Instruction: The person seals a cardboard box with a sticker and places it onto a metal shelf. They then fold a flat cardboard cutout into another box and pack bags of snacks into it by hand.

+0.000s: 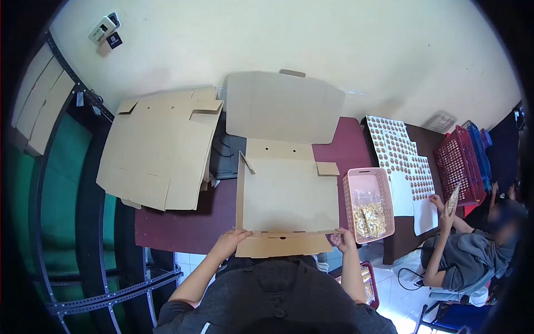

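Note:
A brown cardboard box (pixel 290 195) lies open on the dark red table (pixel 183 228), its large lid (pixel 283 106) standing up toward the wall. The near side panel (pixel 283 245) hangs over the table's front edge. At this panel's left end, my left hand (pixel 232 240) pinches the cardboard corner. My right hand (pixel 343 239) grips the right corner of the same front fold. Small side flaps stand partly raised at the box's far corners. To the right of the box sits a pink basket (pixel 389 192) holding clear bags of pale snacks (pixel 369 220).
Flat cardboard boxes (pixel 156 145) are stacked at left. Sheets of round stickers (pixel 397 147) lie on the dark table at right, before red and blue baskets (pixel 459 167). A seated person (pixel 467 256) holds a packet there. Metal shelving (pixel 105 292) stands far left.

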Motion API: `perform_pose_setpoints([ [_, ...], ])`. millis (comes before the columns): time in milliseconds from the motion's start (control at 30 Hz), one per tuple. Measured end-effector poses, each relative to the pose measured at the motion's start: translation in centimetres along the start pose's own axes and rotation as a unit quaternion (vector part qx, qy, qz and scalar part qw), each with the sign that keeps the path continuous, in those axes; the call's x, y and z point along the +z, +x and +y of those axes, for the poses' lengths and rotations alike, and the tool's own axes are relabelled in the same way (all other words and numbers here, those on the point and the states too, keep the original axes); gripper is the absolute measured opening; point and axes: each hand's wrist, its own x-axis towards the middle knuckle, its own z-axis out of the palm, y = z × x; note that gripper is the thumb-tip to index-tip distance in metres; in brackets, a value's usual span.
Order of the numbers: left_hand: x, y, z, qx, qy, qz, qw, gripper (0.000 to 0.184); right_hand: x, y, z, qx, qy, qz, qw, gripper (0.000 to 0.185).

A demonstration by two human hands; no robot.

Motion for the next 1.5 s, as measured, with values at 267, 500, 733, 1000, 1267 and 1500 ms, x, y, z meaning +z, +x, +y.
perform_pose_setpoints([
  [267, -1.1, 0.1, 0.1, 0.016, 0.029, -0.030, 0.999, 0.046, 1.7, -1.8, 0.0, -0.037, 0.070, -0.054, 0.995, 0.012],
  [500, -0.8, 0.5, -0.4, 0.035, 0.041, -0.056, 0.997, 0.047, 1.0, -0.8, 0.0, -0.019, 0.093, -0.073, 0.993, 0.025],
  [733, -0.1, 0.8, -0.2, 0.032, 0.060, -0.032, 0.997, 0.048, 2.4, -2.7, 0.7, -0.112, -0.285, -0.107, 0.946, 0.035],
  [1000, -1.7, 0.6, 2.6, 0.010, -0.125, 0.085, 0.989, 0.070, 4.7, -5.3, -0.4, -0.207, -0.503, -0.185, 0.818, 0.038],
  [1267, 0.5, 1.9, 2.4, -0.116, -0.154, 0.251, 0.948, 0.068, 7.6, -3.1, 0.8, -0.240, -0.543, -0.010, 0.805, 0.048],
  [1500, -0.1, 2.3, 3.6, -0.057, 0.038, 0.155, 0.986, 0.061, 11.7, -5.6, 1.8, -0.424, -0.591, 0.191, 0.659, 0.045],
])
